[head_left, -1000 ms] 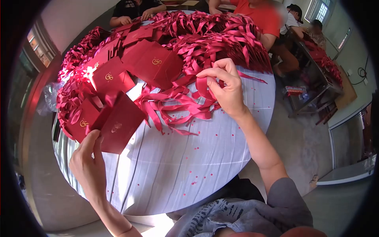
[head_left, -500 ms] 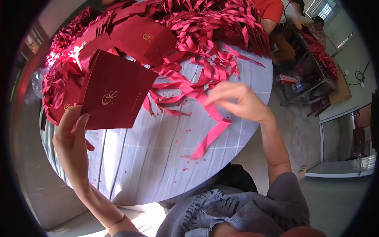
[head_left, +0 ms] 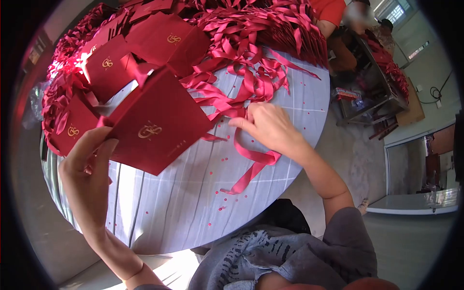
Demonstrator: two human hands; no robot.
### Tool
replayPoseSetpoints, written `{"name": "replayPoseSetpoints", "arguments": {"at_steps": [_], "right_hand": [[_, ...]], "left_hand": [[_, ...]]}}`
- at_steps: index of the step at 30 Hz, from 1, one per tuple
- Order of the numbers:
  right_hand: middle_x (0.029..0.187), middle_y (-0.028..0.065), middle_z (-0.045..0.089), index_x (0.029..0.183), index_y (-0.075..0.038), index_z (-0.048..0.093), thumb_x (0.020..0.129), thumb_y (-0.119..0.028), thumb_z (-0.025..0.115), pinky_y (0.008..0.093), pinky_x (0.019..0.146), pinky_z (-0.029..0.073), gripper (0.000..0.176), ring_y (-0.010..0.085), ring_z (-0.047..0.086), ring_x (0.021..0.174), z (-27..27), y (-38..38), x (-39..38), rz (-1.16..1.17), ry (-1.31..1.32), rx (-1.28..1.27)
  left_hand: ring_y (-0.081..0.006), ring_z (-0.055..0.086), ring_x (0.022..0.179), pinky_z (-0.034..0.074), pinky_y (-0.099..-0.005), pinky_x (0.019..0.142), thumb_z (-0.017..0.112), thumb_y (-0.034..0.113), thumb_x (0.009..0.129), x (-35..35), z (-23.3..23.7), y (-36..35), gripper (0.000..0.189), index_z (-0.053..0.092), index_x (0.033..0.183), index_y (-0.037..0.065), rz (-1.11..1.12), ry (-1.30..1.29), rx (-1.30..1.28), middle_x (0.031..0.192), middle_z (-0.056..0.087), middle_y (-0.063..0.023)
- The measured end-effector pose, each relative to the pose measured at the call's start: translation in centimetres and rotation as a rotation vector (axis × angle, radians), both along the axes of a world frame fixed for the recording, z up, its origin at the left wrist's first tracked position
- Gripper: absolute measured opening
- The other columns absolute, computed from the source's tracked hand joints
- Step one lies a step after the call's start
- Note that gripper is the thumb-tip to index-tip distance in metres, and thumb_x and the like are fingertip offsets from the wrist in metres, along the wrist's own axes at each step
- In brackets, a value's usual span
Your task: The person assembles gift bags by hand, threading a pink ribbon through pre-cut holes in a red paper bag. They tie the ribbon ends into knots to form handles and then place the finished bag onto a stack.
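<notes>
My left hand (head_left: 89, 154) pinches a dark red paper gift bag (head_left: 159, 123) at its left edge, between thumb and fingers. The bag is tilted above the table, and gold lettering shows on its face. My right hand (head_left: 273, 128) is over the loose ribbons on the table, its fingers curled down onto a pink-red ribbon (head_left: 253, 171). Part of that strip trails below the hand toward the near side. The fingertips are partly hidden behind the hand. Beyond them lies a tangle of ribbons (head_left: 263, 79).
Other red bags (head_left: 176, 41) and a dense heap of ribbon-handled bags (head_left: 270, 24) cover the table's far side. Small red dots lie scattered on the pale tablecloth (head_left: 188, 208). A person in a red top (head_left: 331, 12) is at the far right, near another table (head_left: 369, 106).
The bag has turned and its lower corner has come toward me, while my left hand keeps hold. My right hand has moved left onto the ribbons and its fingers have closed.
</notes>
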State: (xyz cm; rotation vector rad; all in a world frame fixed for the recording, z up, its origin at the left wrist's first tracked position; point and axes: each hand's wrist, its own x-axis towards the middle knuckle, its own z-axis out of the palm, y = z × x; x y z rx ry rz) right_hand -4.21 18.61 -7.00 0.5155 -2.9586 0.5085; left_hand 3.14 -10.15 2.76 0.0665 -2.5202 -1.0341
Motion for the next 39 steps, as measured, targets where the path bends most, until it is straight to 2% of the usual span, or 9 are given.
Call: {"name": "replayPoseSetpoints", "arguments": {"at_steps": [3,10,16,19,21,22,26,28,39], "right_hand": [[0.067,0.018,0.058,0.07,0.002,0.053,0.08,-0.028,0.068,0.0444,0.06,0.044,0.035,0.0365,0.058,0.065,-1.2,-0.2,0.1,0.029,0.07,-0.072],[0.082,0.006,0.065,0.088,0.002,0.058,0.089,-0.009,0.057,0.0239,0.066,0.048,0.011,0.0107,0.061,0.073,1.7,0.7,-0.1,-0.027,-0.248,-0.567],[0.087,0.0116,0.063,0.097,0.003,0.053,0.09,0.001,0.054,0.025,0.07,0.05,0.007,0.0137,0.063,0.075,6.6,-4.2,1.7,0.463,-0.207,-1.192],[0.084,0.0078,0.062,0.094,0.003,0.057,0.086,0.003,0.059,0.0234,0.062,0.049,0.008,0.0112,0.061,0.071,8.2,-7.7,2.6,0.567,-0.349,-1.057],[0.077,0.0103,0.061,0.086,0.002,0.06,0.082,-0.001,0.064,0.0269,0.059,0.047,0.006,0.0151,0.061,0.065,7.6,-10.2,2.5,0.547,-0.226,-0.808],[0.079,0.0025,0.058,0.096,0.003,0.061,0.087,-0.001,0.059,0.0182,0.05,0.041,0.01,0.0037,0.052,0.055,6.3,-10.9,1.8,0.598,-0.253,-0.728],[0.07,-0.0013,0.055,0.093,0.002,0.06,0.089,-0.006,0.059,0.0182,0.048,0.038,0.01,0.0018,0.048,0.056,3.6,-12.6,0.8,0.484,-0.321,-0.708],[0.074,0.0159,0.06,0.084,0.004,0.057,0.085,-0.008,0.061,0.0341,0.056,0.045,0.013,0.0258,0.059,0.062,3.0,-12.6,0.8,0.436,-0.243,-0.689],[0.076,0.0177,0.058,0.08,0.002,0.052,0.085,-0.007,0.058,0.0427,0.056,0.044,0.012,0.0358,0.058,0.066,2.8,-12.3,1.0,0.51,0.015,-0.571]], "left_hand": [[-0.0066,0.054,0.062,0.043,-0.0226,0.055,0.065,-0.001,0.079,-0.4,-0.7,-0.2,0.011,0.063,0.09,-0.003,-0.08,-0.036,0.039,0.07,0.062,-0.0056],[-0.0152,0.057,0.058,0.045,-0.0276,0.057,0.06,-0.001,0.08,-1.6,-2.5,-2.5,0.014,0.063,0.093,-0.003,-0.229,-0.147,0.122,0.068,0.061,-0.0124],[-0.0113,0.053,0.05,0.044,-0.0271,0.048,0.062,0.0,0.079,-2.3,-3.2,-3.4,0.016,0.064,0.095,-0.004,-0.178,-0.216,0.21,0.069,0.063,-0.0096],[-0.0037,0.049,0.053,0.039,-0.0197,0.043,0.059,-0.001,0.083,-2.6,-3.5,-3.7,0.015,0.063,0.097,-0.004,-0.257,-0.217,0.273,0.073,0.061,-0.0028],[-0.0092,0.053,0.052,0.042,-0.0251,0.047,0.06,0.0,0.08,-3.0,-4.1,-3.6,0.015,0.064,0.094,-0.005,-0.243,-0.19,0.31,0.07,0.063,-0.007],[-0.0091,0.053,0.052,0.043,-0.025,0.048,0.059,0.0,0.081,-3.2,-4.5,-3.7,0.015,0.063,0.095,-0.005,-0.288,-0.197,0.359,0.069,0.062,-0.0067],[-0.0086,0.054,0.053,0.044,-0.024,0.05,0.055,-0.002,0.084,-3.3,-4.8,-3.5,0.015,0.062,0.096,-0.006,-0.362,-0.262,0.471,0.068,0.06,-0.0049],[-0.0084,0.054,0.053,0.044,-0.0236,0.051,0.054,-0.002,0.085,-3.2,-5.0,-3.4,0.015,0.062,0.096,-0.006,-0.379,-0.291,0.488,0.068,0.06,-0.0045],[-0.0079,0.056,0.054,0.043,-0.0215,0.05,0.05,-0.001,0.088,-3.1,-5.0,-2.5,0.017,0.062,0.099,-0.005,-0.441,-0.337,0.538,0.069,0.06,-0.0036]]}}
